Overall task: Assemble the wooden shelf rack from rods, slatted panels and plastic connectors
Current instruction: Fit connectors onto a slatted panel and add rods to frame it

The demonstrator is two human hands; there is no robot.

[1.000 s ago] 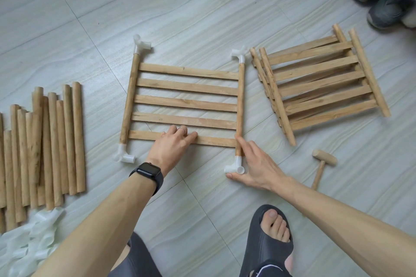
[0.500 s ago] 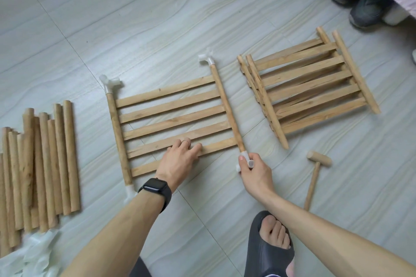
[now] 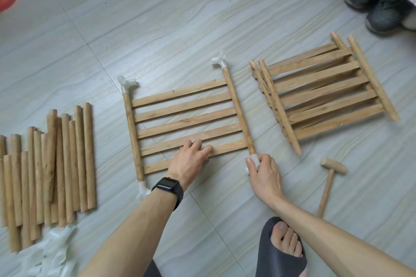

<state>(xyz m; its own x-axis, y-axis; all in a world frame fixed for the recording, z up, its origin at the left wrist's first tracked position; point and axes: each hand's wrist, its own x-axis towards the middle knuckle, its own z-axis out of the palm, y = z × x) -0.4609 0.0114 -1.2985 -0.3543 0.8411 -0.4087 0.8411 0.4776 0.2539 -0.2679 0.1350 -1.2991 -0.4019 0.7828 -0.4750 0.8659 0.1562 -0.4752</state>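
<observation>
Both hands work at the centre of the frame. One person's left hand [image 3: 191,161] lies with fingers nearly straight across the two lowest slats of a panel [image 3: 184,105], pressing it flat on the floor [image 3: 157,18] and gripping nothing. The right hand [image 3: 266,174] pinches the white connector [image 3: 254,160] on the panel's lower-right corner between thumb and curled fingers. The panel's three other corners are likewise fitted.

Loose rods [image 3: 56,164] lie side by side at the left edge. A stack [image 3: 322,92] of further panels sits at the right, with a mallet [image 3: 331,177] just below it.

The panel looks light and stiff, though its thin slats are probably its weakest part. It would be better lifted by the round side rails near the corners than by a single slat. The connector appears to be smooth plastic and likely a tight push fit. The surest hold would be round its body, pushing in line with the rail. The mallet lies within reach should the joint need seating.
</observation>
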